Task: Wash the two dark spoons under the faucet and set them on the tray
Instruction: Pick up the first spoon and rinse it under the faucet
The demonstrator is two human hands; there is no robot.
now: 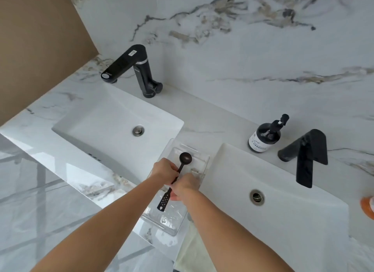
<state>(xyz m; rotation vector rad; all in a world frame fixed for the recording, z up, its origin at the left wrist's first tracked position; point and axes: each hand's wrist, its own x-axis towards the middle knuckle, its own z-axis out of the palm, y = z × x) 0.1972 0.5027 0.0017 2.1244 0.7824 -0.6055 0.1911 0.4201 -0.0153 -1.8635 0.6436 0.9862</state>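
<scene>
Between the two sinks a clear tray lies on the marble counter. Both hands are over it. A dark spoon with a round bowl points away from me, and the fingers of my left hand are closed on its handle. A second dark spoon, flat with small holes, points toward me, held by my right hand. The two handles line up, and my fingers hide where they meet. No water runs from the left black faucet or the right black faucet.
A white basin lies to the left and another to the right, each with a metal drain. A dark soap pump bottle stands behind the right basin. An orange object is at the right edge. A pale towel hangs below the counter.
</scene>
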